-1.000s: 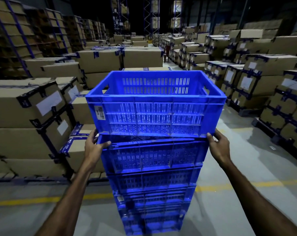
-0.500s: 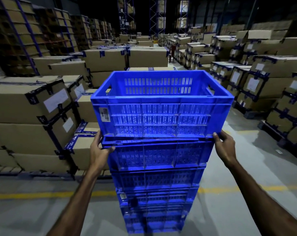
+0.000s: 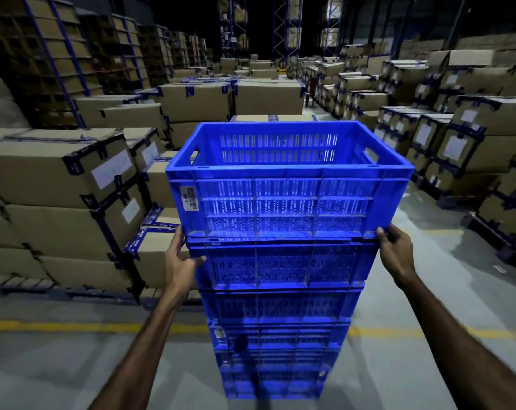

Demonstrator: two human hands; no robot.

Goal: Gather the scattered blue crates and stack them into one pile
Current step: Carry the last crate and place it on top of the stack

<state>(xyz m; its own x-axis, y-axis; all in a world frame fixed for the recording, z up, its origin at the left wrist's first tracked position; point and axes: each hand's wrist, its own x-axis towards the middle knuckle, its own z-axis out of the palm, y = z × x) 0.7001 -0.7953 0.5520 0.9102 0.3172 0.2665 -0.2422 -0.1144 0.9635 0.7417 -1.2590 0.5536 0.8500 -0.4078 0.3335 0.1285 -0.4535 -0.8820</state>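
Note:
A tall pile of several blue slotted crates [image 3: 280,309] stands on the floor straight ahead. The top blue crate [image 3: 286,202], empty and with a barcode label on its front left, sits on the pile, slightly askew to the one below. My left hand [image 3: 181,261] grips the left bottom corner of the top crate, thumb on the crate beneath. My right hand [image 3: 396,251] grips the right bottom corner, fingers curled round the edge.
Stacked cardboard boxes [image 3: 61,196] on pallets line the left, more boxes [image 3: 464,149] fill the right and the back. A yellow floor line [image 3: 73,327] crosses the grey concrete floor behind the pile. Blue racking [image 3: 283,28] rises far behind.
The top crate has settled lower onto the pile and my view has shifted left and closer. Both hands stay at its bottom corners.

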